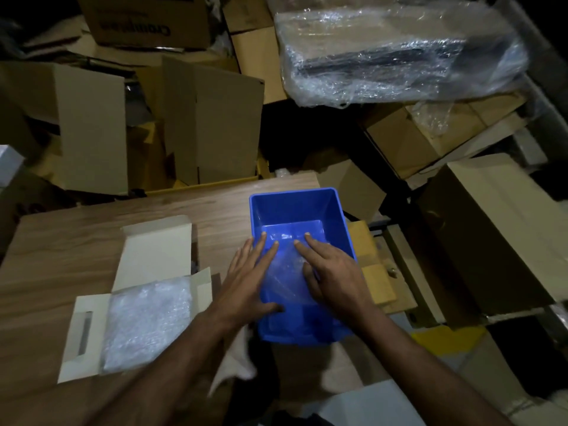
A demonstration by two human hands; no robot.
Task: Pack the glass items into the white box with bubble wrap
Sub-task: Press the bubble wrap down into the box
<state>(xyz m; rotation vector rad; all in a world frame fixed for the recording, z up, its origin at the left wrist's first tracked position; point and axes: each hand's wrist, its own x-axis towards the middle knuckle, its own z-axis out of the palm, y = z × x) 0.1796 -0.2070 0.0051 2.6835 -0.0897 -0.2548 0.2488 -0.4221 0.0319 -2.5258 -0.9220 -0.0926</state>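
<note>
seen from the head camera, a person's left hand (249, 278) and right hand (332, 272) reached into a blue plastic bin (335, 216) at the right edge of a wooden table (76, 229), fingers nearly straight and spread over a clear glass item (285, 272) inside it. whether either hand had actually gripped the glass could not be told. just left of the bin lay the white box (153, 250), flaps open, a sheet of bubble wrap (144, 321) lining it. cardboard boxes (212, 130) and a plastic-wrapped bundle (399, 53) crowded the dim space beyond.
</note>
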